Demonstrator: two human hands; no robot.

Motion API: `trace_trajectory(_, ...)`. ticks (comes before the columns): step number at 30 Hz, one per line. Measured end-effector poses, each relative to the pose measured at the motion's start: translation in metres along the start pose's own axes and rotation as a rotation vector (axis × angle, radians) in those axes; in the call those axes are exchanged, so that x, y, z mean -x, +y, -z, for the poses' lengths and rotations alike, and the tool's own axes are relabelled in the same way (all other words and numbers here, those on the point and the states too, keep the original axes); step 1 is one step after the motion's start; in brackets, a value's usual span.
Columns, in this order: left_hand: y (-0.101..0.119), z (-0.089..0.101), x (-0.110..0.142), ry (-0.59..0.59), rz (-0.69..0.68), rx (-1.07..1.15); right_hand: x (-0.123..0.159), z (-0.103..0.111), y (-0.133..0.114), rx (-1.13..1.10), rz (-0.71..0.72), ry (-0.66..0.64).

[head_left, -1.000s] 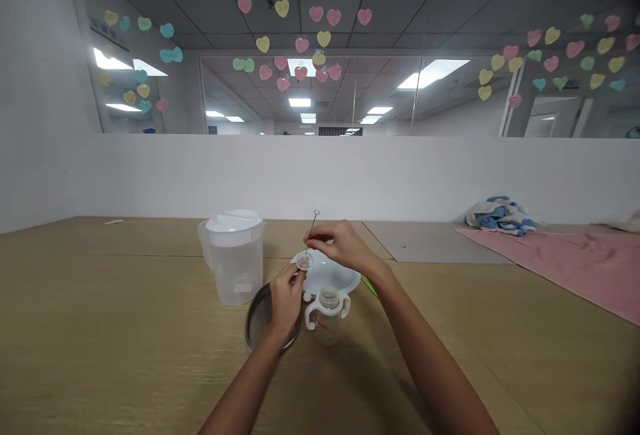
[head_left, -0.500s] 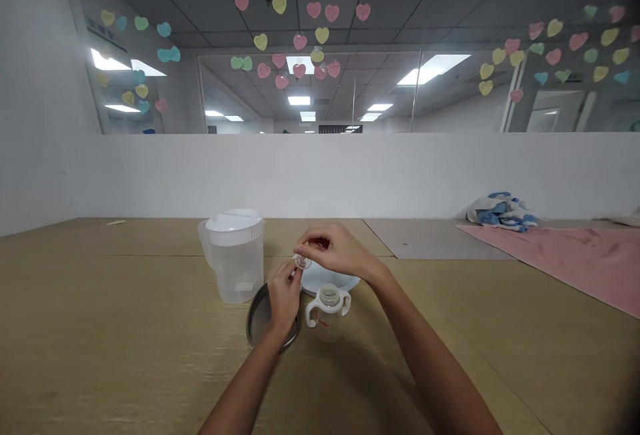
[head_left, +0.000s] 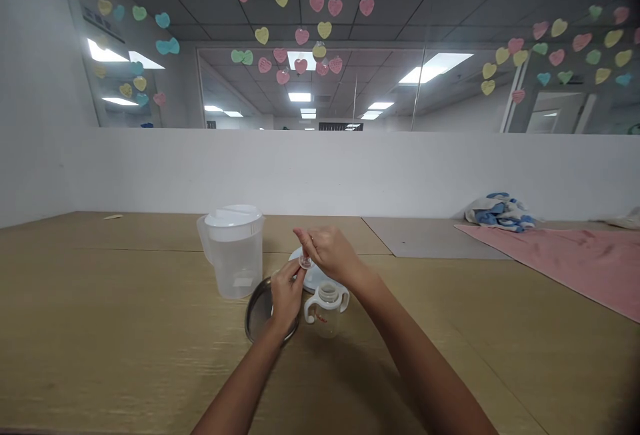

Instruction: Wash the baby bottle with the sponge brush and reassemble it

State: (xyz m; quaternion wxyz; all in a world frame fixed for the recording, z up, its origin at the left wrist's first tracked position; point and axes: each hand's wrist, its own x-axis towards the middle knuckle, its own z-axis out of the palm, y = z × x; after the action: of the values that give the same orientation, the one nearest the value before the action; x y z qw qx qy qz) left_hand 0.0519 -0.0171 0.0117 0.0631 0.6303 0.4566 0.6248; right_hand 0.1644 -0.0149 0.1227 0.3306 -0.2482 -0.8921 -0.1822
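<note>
Left hand point(head_left: 286, 295) here has a small clear round bottle part point(head_left: 305, 262) pinched in its fingertips, held just past the open two-handled baby bottle point(head_left: 328, 315), which is standing upright. Right hand point(head_left: 330, 252) is curled right over that part; honestly can't tell if it's gripping anything. Pale blue dish point(head_left: 318, 279) behind the bottle, metal tray point(head_left: 257, 318) by the left wrist, lidded pitcher point(head_left: 235, 258) further left.
</note>
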Motion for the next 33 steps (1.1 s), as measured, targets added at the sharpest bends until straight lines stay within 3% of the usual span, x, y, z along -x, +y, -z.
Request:
trace_trajectory(8,-0.003,-0.001,-0.001,0.027,0.066,0.024,-0.003,-0.024,0.008,0.067,-0.011,-0.244)
trace_trajectory(12,-0.005,-0.002,-0.001,0.008,0.065,0.041,-0.002,-0.031,0.012,0.074,-0.081,-0.319)
trace_trajectory(16,-0.009,-0.002,-0.002,-0.021,0.077,0.027,-0.002,-0.033,0.013,0.023,-0.093,-0.32)
trace_trajectory(21,-0.012,-0.003,-0.003,-0.034,0.107,0.035,-0.002,-0.011,0.009,-0.255,-0.166,-0.28)
trace_trajectory(25,-0.011,-0.003,-0.003,-0.045,0.1,0.067,-0.003,0.0,0.004,-0.293,-0.191,-0.243)
trace_trajectory(33,-0.009,-0.002,-0.004,-0.034,0.099,0.051,-0.004,-0.025,0.009,-0.124,-0.241,-0.336)
